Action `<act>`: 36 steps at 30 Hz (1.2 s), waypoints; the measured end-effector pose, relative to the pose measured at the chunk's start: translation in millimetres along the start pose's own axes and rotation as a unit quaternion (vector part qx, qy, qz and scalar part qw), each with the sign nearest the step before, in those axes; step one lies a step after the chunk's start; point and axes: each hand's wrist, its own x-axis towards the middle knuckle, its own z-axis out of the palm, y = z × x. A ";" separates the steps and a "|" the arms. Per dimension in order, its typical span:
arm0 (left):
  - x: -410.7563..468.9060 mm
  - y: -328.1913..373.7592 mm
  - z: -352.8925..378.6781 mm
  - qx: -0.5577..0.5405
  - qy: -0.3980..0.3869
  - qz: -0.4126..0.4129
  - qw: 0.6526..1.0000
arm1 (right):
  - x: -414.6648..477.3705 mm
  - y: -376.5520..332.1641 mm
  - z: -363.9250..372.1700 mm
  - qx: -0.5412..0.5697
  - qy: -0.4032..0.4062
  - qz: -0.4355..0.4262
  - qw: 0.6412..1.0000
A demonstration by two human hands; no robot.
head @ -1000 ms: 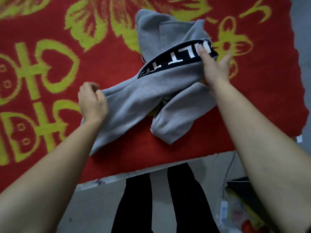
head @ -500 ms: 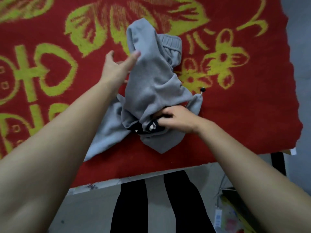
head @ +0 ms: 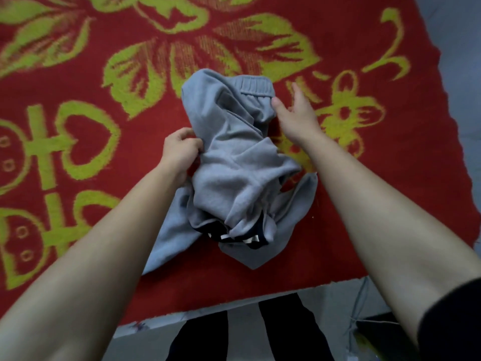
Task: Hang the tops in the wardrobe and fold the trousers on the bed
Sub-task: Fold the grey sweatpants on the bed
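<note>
Both bare forearms are reaching forward, well apart. Left hand [head: 179,152] is curling its fingers, gripping the grey trousers [head: 229,173] at their left side. Right hand [head: 296,113] is spreading open, fingers straight, thumb touching the cloth.

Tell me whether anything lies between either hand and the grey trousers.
Nothing visible does. The left hand grips the grey trousers at their left edge; the open right hand is right beside their ribbed band.
</note>
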 end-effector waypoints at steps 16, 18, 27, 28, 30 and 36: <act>-3.8 59.4 -5.4 -0.017 0.005 0.073 0.997 | -38.5 -27.3 -19.2 0.011 -0.049 -0.055 0.997; -18.2 67.6 -18.0 -0.006 0.001 0.089 0.996 | -44.3 -43.8 -34.9 -0.057 0.010 -0.078 0.995; -110.8 204.3 -87.6 -0.063 -0.033 0.208 0.975 | -109.1 -206.1 -142.1 -0.026 0.164 -0.206 0.964; -124.6 225.5 -100.1 -0.057 -0.023 0.234 0.970 | -119.2 -228.1 -157.2 -0.030 0.178 -0.223 0.958; -153.4 271.9 -126.2 -0.043 0.001 0.298 0.954 | -139.6 -274.2 -190.9 -0.030 0.209 -0.255 0.944; -225.5 392.2 -196.9 0.076 0.119 0.487 0.862 | -200.9 -393.5 -276.7 -0.029 0.281 -0.359 0.890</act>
